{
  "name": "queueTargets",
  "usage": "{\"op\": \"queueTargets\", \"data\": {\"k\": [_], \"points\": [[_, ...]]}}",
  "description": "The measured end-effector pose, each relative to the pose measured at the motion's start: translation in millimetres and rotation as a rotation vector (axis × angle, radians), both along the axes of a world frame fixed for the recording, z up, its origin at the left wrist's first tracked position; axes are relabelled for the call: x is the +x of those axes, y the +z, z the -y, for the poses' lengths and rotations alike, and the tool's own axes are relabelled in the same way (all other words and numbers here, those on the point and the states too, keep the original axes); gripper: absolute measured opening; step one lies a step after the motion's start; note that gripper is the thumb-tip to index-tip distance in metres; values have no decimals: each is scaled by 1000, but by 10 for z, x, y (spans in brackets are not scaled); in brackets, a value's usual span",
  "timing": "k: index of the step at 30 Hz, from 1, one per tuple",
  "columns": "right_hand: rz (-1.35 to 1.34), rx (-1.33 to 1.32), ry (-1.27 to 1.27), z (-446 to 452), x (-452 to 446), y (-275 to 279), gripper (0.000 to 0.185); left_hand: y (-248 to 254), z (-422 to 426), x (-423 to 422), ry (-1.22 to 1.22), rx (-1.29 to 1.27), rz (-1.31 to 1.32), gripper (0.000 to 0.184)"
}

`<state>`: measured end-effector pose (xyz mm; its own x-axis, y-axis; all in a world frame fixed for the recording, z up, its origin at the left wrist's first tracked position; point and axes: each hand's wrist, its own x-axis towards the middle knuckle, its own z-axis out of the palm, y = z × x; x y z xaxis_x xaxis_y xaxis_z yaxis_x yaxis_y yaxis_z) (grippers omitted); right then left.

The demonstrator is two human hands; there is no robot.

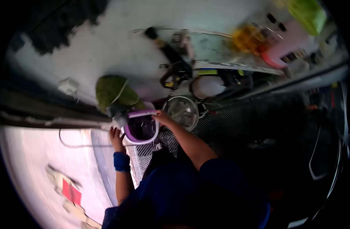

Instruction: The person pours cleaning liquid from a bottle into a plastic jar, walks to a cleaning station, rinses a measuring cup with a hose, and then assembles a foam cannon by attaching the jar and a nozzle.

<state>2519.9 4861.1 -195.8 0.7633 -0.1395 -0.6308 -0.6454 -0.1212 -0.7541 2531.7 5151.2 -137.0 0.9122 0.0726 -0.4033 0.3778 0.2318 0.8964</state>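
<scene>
A purple bucket with a white rim or handle [156, 133] is in front of me, its inside dark. My right hand [162, 118] is closed on the bucket's right edge, thumb and fingers pinching it. At the left side of the bucket is my left hand [116, 138], fingers apart and stretched upward, close to the rim; blur hides whether it touches. A blue band [122, 162] wraps my left wrist. Just beyond the bucket stands a bulky green bag or cover [114, 92]. A round metal pot or basin [191, 116] with pale contents sits right of my right hand.
Dark patterned matting [217, 120] covers the floor. A hose or cable [74, 146] loops across the bright ground at left. Behind are a black long-handled tool [171, 55], a white rounded container [207, 87] and a ledge [215, 53] with orange and pink items.
</scene>
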Motion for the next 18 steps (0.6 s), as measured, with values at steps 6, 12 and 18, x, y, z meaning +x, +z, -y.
{"op": "queueTargets", "data": {"k": [6,12,18], "points": [[-160,-157,214,206,-1178,-491,85,-1135,-496,626,-299,249,-281,67],[-619,38,147,821,-3676,-130,104,-267,1146,-169,-1152,62,237,25],[-608,382,-576,867,-4971,-911,100,2579,3681,-1386,-1508,-1068,440,51]]}}
